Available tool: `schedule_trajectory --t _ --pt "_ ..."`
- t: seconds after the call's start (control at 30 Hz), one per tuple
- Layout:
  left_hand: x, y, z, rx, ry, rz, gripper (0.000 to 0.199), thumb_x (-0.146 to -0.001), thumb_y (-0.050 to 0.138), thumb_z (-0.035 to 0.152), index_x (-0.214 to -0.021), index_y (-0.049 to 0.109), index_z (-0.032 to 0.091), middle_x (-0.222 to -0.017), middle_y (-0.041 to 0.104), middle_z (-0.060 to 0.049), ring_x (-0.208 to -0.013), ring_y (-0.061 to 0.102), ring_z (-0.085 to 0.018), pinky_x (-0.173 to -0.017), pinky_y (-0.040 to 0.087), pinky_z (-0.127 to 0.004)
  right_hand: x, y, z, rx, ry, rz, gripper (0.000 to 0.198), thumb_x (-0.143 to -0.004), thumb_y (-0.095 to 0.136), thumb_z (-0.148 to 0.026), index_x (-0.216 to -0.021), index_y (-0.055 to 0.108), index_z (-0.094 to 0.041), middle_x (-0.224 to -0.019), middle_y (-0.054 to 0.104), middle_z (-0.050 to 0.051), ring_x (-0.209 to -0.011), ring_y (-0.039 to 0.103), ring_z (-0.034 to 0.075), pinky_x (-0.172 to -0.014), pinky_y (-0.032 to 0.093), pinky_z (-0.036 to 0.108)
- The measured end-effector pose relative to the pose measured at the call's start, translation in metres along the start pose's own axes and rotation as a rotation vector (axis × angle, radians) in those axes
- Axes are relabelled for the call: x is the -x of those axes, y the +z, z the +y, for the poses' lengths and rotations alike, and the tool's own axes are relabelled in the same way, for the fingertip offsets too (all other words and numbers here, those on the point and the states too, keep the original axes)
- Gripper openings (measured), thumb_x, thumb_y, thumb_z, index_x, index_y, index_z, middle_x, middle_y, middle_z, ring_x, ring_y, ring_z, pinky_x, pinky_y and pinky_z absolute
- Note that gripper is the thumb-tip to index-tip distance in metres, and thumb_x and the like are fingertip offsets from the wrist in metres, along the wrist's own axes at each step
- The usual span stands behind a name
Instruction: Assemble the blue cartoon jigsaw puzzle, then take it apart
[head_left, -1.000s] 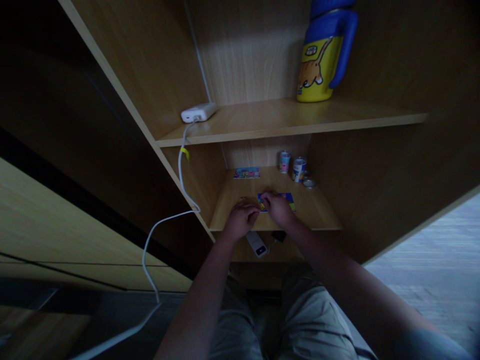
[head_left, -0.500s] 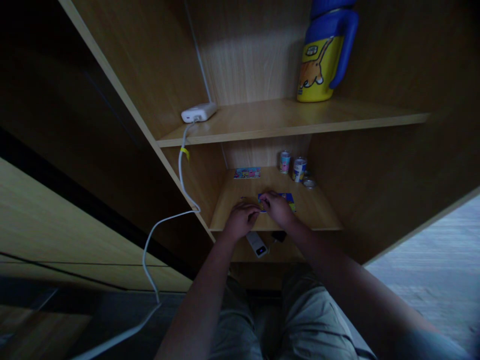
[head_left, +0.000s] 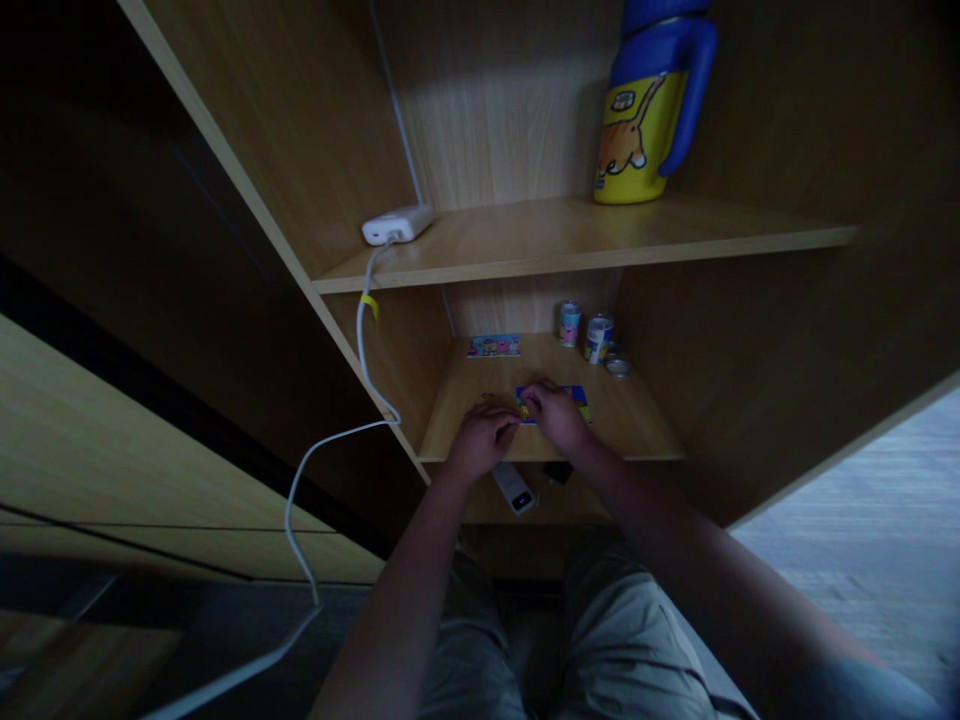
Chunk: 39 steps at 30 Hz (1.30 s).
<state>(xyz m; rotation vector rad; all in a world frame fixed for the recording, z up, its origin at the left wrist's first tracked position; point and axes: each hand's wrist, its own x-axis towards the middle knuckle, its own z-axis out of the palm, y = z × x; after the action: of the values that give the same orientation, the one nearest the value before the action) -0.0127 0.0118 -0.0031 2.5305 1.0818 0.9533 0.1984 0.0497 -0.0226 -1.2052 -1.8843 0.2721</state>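
On the lower shelf lies a flat blue-and-yellow picture (head_left: 577, 396), card-like and partly covered by my hands. My right hand (head_left: 553, 412) rests over its left half, thumb and fingers pinched close to the surface. Whatever sits between those fingertips is too small to make out. Beside the picture's lower left corner, my left hand (head_left: 484, 440) is closed, its fingers bent and pressed together; their contents are hidden. A tiny loose piece (head_left: 486, 397) lies just beyond the left knuckles. Farther back is a second flat picture (head_left: 494, 346) in pink and blue.
Two small printed tins (head_left: 569, 325) and a round metal lid (head_left: 619, 368) stand back right. Above are a blue-and-yellow handled bottle (head_left: 637, 120) and a white plugged-in box (head_left: 397, 225), its cable (head_left: 300, 480) hanging left. A white device (head_left: 514, 490) lies below.
My right hand has shifted very slightly right, showing a little more of the picture's left end. My left hand stays almost still.
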Motion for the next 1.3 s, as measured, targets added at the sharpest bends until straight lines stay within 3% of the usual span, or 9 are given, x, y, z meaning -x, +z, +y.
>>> schedule_trajectory --t 0.47,0.7,1.3 --pt "-0.0004 -0.0003 0.0009 0.001 0.007 -0.010 0.021 -0.104 0.067 0.017 -0.112 0.082 0.030 -0.119 0.085 -0.003 -0.114 0.078 -0.025 -0.113 0.056 -0.052 -0.0013 0.0024 0.0015 0.062 -0.004 -0.020 0.018 -0.100 0.064 -0.012 -0.093 0.076 -0.023 -0.097 0.073 0.006 -0.090 0.068 0.021 -0.082 0.051 0.029" --pt "0.0022 -0.0010 0.0000 -0.042 0.045 0.018 0.027 -0.102 0.070 0.019 -0.124 0.079 0.032 -0.139 0.077 -0.005 -0.131 0.070 -0.027 -0.119 0.052 -0.053 0.0002 -0.0007 -0.0025 0.019 -0.047 -0.023 0.018 -0.102 0.064 -0.011 -0.097 0.077 -0.023 -0.100 0.074 0.006 -0.094 0.069 0.022 -0.085 0.051 0.031" --pt "0.0014 0.0004 -0.0039 0.020 0.003 0.038 0.030 -0.101 0.069 0.018 -0.128 0.076 0.029 -0.129 0.080 -0.007 -0.125 0.072 -0.028 -0.116 0.054 -0.054 0.0030 -0.0001 -0.0039 -0.088 -0.157 -0.015 0.021 -0.105 0.064 -0.011 -0.108 0.081 -0.023 -0.109 0.078 0.007 -0.101 0.074 0.021 -0.093 0.056 0.033"
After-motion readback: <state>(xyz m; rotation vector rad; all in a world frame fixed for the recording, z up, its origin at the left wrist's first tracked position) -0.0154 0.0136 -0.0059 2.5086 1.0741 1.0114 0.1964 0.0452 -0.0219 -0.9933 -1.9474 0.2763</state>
